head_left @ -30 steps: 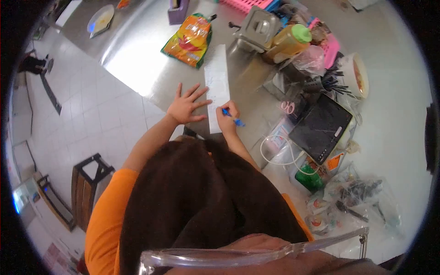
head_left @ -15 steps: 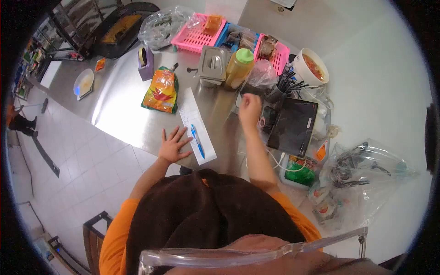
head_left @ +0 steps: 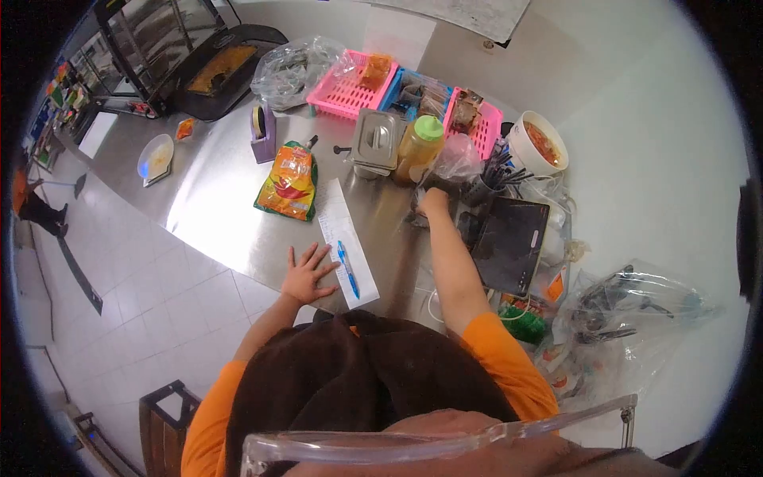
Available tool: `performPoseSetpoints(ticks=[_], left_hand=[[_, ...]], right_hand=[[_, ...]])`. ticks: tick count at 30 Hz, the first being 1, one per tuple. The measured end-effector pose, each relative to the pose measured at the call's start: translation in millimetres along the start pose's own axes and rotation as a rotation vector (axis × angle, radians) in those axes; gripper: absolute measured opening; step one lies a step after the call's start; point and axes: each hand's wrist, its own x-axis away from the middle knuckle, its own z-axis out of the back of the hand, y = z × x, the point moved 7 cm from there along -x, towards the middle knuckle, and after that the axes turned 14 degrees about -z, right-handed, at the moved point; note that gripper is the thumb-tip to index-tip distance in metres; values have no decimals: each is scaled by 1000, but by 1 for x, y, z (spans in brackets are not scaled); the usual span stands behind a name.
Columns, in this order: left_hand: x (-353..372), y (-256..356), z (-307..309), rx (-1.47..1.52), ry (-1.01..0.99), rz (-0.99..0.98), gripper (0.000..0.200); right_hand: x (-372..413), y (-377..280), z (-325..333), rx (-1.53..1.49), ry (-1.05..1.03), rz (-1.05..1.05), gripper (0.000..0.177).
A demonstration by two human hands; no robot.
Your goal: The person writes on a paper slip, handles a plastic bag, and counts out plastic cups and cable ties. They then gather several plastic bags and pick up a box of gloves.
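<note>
My left hand (head_left: pixel 306 276) lies flat with spread fingers on the steel table (head_left: pixel 238 230), its fingertips at the left edge of a long white paper (head_left: pixel 346 230). A blue pen (head_left: pixel 347 269) rests on that paper. My right hand (head_left: pixel 431 203) reaches to a dark container (head_left: pixel 447 184) below the green-capped bottle (head_left: pixel 420 151); its fingers are largely hidden, and what they hold, if anything, cannot be made out. Beside its forearm is a black tablet (head_left: pixel 510 245). An orange and yellow pouch (head_left: pixel 288 183) lies above the paper.
Behind stand a lidded steel container (head_left: pixel 377 141), a purple tape dispenser (head_left: pixel 263 135), a pink basket (head_left: pixel 350 91) and a white bowl (head_left: pixel 538 143). A clear plastic bag (head_left: pixel 628 310) is at the right. At far left, a person (head_left: pixel 40 208) stands on the floor.
My right hand has moved forward to the dark container, and its fingers are now mostly hidden. My left hand stays by the paper. The camera view has shifted slightly.
</note>
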Motion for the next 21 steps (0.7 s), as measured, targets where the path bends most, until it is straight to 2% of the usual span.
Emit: performPoseSetpoints(ticks=[3, 5, 8, 11, 14, 17, 21], left_hand=[[3, -1, -1, 12, 1, 4, 53], [3, -2, -2, 8, -5, 17, 53], [3, -2, -2, -1, 1, 9, 53], [3, -2, -2, 11, -9, 6, 53], [4, -3, -2, 12, 17, 1, 52], [4, -3, -1, 19, 25, 8, 52], [4, -2, 1, 23, 35, 9, 52]], right_hand=[[1, 9, -6, -194, 69, -58, 30], [8, 14, 0, -262, 4, -115, 25], [12, 9, -3, -167, 14, -72, 23], [6, 6, -12, -37, -143, -125, 25], [-2, 1, -15, 9, -101, -30, 27], [-11, 3, -20, -84, -34, -38, 27], [-1, -3, -15, -58, -72, -30, 28]])
